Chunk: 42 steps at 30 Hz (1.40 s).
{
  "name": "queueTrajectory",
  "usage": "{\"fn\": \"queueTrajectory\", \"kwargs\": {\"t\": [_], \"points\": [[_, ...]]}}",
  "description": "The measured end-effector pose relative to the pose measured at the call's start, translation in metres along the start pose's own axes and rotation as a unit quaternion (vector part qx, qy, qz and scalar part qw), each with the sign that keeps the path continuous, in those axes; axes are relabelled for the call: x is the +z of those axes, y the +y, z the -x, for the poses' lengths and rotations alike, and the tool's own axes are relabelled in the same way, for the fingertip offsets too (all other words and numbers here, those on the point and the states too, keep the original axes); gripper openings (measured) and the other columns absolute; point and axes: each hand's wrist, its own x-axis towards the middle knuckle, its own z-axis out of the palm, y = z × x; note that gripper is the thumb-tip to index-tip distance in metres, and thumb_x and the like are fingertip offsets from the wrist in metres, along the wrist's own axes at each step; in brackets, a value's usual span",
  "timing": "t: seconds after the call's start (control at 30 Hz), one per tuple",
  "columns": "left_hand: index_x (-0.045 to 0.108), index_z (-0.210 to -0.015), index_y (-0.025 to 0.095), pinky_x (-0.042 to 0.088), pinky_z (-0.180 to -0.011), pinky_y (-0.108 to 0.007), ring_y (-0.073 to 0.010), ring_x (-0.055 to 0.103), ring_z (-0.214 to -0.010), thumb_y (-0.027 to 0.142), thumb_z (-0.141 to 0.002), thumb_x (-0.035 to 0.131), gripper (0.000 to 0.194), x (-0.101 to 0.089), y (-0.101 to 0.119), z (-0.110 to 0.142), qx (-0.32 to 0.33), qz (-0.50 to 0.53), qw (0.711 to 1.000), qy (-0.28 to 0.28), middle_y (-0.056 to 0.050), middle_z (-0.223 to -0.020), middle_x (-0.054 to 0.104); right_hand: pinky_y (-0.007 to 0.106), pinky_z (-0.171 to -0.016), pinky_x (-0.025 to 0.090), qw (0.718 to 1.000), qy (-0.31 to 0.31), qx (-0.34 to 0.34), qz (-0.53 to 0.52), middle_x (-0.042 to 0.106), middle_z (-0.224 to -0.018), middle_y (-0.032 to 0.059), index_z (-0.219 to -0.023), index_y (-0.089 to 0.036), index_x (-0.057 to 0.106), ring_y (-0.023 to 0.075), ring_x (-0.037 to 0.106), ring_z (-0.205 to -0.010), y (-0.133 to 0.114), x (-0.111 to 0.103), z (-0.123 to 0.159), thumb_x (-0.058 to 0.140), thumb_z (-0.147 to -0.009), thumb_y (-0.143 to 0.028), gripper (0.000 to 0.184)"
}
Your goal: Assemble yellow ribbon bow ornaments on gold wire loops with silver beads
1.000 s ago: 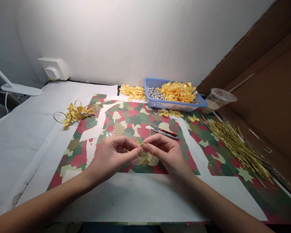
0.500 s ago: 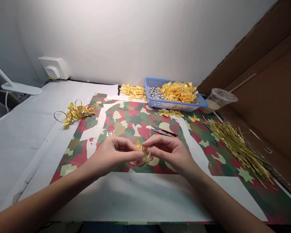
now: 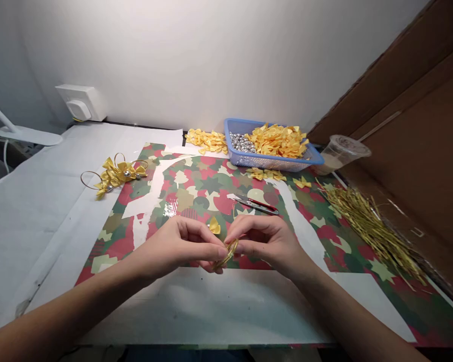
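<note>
The table [image 3: 196, 314] runs back to the wall [image 3: 173, 60], with a broad white stretch from the forearms to its near edge and another along its left edge. On the right, a brown panel [image 3: 407, 151] bounds it, and the gold strands [image 3: 373, 231] lie close along that edge. The left hand [image 3: 181, 246] and right hand [image 3: 266, 241] meet above the table's near half, a little closer to the near edge than a second ago. The basket [image 3: 262, 161] keeps its place by the far edge, the cup [image 3: 337, 153] just to its right, leaving patterned surface between basket and hands. The looped bows [image 3: 115, 176] still lie toward the far left corner, with space before the hands. The clippers [image 3: 256, 204] have stayed just beyond the right hand. Between the hands is the gold ring [image 3: 232, 250], grasped by the fingers of both; it was a wide loop a second ago and now shows as a narrow, tilted coil. A yellow bow [image 3: 214, 225], mostly hidden then, now shows just beyond the left fingers; whether it touches them I cannot tell.
</note>
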Motion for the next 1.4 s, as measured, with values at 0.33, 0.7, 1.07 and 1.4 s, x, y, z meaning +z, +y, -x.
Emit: {"fn": "queueTrajectory", "kwargs": {"t": [0.33, 0.7, 1.07, 1.4], "points": [[0.070, -0.062, 0.016, 0.041, -0.053, -0.021, -0.0089, 0.053, -0.056, 0.028, -0.067, 0.074, 0.013, -0.022, 0.009, -0.006, 0.061, -0.166, 0.981, 0.075, 0.001, -0.059, 0.063, 0.023, -0.055, 0.049, 0.971, 0.086, -0.027, 0.221, 0.067, -0.084, 0.0018, -0.091, -0.023, 0.068, 0.0119, 0.059, -0.068, 0.007, -0.009, -0.004, 0.065, -0.083, -0.032, 0.012], [0.071, -0.073, 0.016, 0.040, -0.057, -0.024, -0.0135, 0.055, -0.065, 0.037, -0.071, 0.070, 0.021, -0.049, 0.013, -0.012, -0.007, -0.328, 0.944, 0.002, -0.002, -0.072, 0.065, 0.025, -0.052, 0.045, 0.915, 0.101, -0.018, 0.390, 0.066, -0.081, 0.0033, -0.093, -0.020, 0.056, 0.0127, 0.056, -0.059, 0.016, 0.001, -0.005, 0.056, -0.085, -0.030, 0.013], [0.071, -0.071, 0.016, 0.048, -0.068, -0.025, -0.0177, 0.065, -0.079, 0.027, -0.072, 0.066, 0.012, -0.041, 0.004, -0.012, -0.006, -0.332, 0.942, -0.037, -0.005, -0.083, 0.072, 0.029, -0.065, 0.053, 0.964, 0.129, -0.005, 0.233, 0.070, -0.081, 0.0033, -0.095, -0.022, 0.054, 0.0181, 0.068, -0.078, 0.029, 0.011, -0.014, 0.062, -0.082, -0.030, 0.017], [0.069, -0.071, 0.017, 0.051, -0.071, -0.027, -0.0158, 0.064, -0.077, 0.027, -0.074, 0.069, 0.010, -0.044, 0.020, -0.003, 0.110, -0.326, 0.937, -0.061, -0.004, -0.080, 0.070, 0.023, -0.049, 0.041, 0.907, 0.171, -0.086, 0.375, 0.058, -0.077, 0.0026, -0.074, -0.021, 0.055, 0.0139, 0.053, -0.065, 0.019, 0.017, -0.010, 0.060, -0.083, -0.033, 0.017]]}}
